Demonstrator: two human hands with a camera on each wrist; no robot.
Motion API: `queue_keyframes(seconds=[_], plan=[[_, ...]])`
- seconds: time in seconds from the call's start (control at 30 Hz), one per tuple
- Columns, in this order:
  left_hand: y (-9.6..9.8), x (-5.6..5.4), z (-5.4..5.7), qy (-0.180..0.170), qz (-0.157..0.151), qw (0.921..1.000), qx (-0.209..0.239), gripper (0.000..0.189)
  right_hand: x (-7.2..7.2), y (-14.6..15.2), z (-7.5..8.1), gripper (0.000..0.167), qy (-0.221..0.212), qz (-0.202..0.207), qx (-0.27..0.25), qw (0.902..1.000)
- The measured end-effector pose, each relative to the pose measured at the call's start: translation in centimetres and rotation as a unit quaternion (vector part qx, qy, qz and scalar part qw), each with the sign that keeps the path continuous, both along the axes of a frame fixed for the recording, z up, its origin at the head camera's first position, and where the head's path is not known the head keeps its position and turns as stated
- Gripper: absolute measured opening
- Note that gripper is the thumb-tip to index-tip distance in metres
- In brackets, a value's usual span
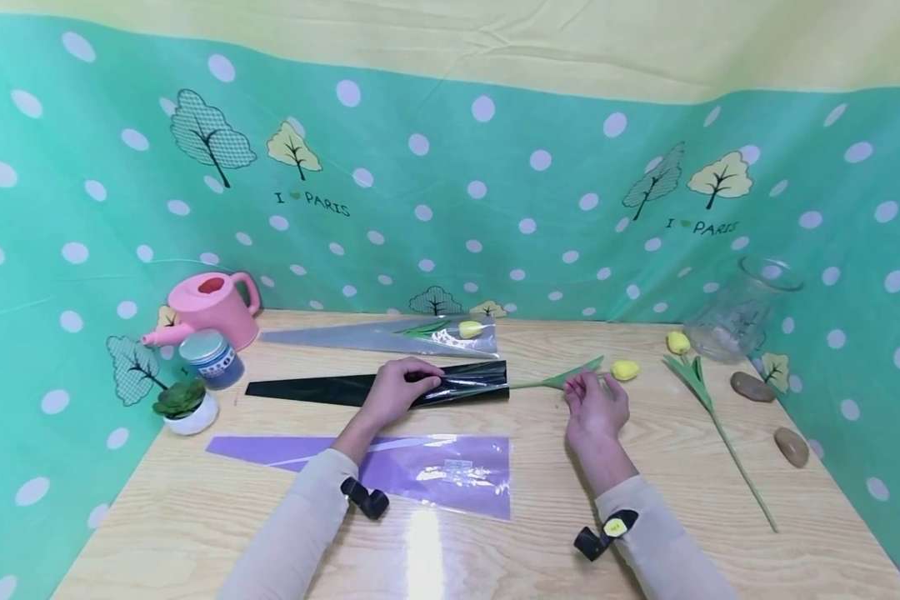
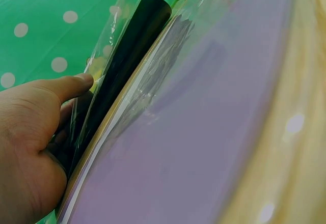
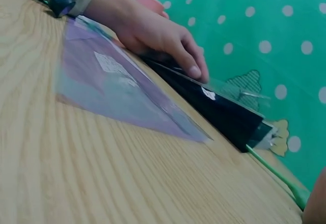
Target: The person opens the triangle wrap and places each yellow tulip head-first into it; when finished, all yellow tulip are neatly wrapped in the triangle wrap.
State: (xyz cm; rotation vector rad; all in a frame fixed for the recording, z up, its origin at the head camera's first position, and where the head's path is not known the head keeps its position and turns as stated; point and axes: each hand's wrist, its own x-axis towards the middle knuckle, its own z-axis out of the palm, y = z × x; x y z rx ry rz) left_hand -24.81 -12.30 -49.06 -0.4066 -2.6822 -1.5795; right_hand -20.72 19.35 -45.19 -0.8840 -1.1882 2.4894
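Observation:
My left hand [image 1: 396, 392] pinches the upper layer of a black flower sleeve [image 1: 307, 388] with a clear front, which lies across the table with its wide mouth to the right. In the left wrist view, the thumb presses on the clear film beside the black backing [image 2: 132, 43]. My right hand [image 1: 598, 410] holds a yellow tulip [image 1: 624, 370] by its green leaves, near the bloom. The tulip's green stem [image 3: 272, 168] runs into the mouth of the black sleeve, while the bloom and leaves stay outside. A purple sleeve [image 1: 450, 471] lies flat nearer to me.
Behind lies a grey sleeve [image 1: 330, 336] with a tulip [image 1: 470, 330] inside. Another tulip [image 1: 727, 437], a leaning glass vase [image 1: 735, 312] and two brown stones [image 1: 752, 387] are at right. A pink watering can [image 1: 213, 308], blue jar [image 1: 213, 360] and potted succulent [image 1: 186, 408] stand left.

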Motion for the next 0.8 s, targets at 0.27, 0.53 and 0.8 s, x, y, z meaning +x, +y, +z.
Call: queue_keyframes(seconds=[0.27, 0.53, 0.8], plan=[[0.0, -0.1, -0.2, 0.003, 0.001, 1.0, -0.008, 0.012, -1.3, 1.1, -0.1, 0.05, -0.012, 0.018, -0.046, 0.9987], [0.4, -0.3, -0.1, 0.006, -0.004, 1.0, -0.004, 0.011, -2.0, 1.7, 0.0, 0.015, -0.026, 0.016, -0.053, 0.9981], [-0.1, 0.0, 0.0, 0.005, -0.003, 1.0, 0.003, 0.012, -2.0, 0.2, -0.9, 0.03, -0.019, -0.021, 0.05, 0.9984]])
